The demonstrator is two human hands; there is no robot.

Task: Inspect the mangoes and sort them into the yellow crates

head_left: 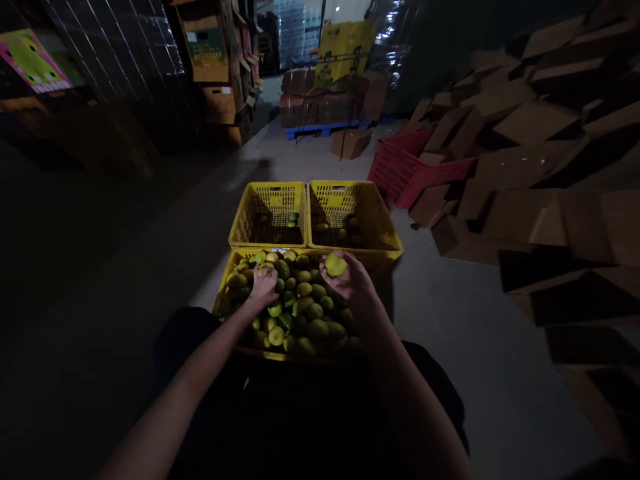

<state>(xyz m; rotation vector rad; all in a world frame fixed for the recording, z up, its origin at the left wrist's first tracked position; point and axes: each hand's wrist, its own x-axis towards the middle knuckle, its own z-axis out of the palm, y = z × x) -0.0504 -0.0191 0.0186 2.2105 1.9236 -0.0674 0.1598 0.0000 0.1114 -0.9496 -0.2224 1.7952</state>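
Note:
A yellow crate (219,298) full of yellow and green lemon-like fruit (305,289) stands right before me. My right hand (353,279) holds a yellow fruit (335,265) over the right side of this crate, palm turned up. At the crate's left side, my left hand (265,283) has its fingers curled down round a yellowish fruit (267,267) among the others. Behind are two more yellow crates side by side: the left one (242,212) has a few green fruits (293,219) in it, the right one (385,217) several yellowish fruits at its bottom.
To the right, a red crate (400,175) leans among a large heap of flattened cardboard boxes (525,220). Stacked cartons (220,100) stand at the back left. A blue pallet (327,129) bears boxes further back. Grey floor (200,200) surrounds the crates.

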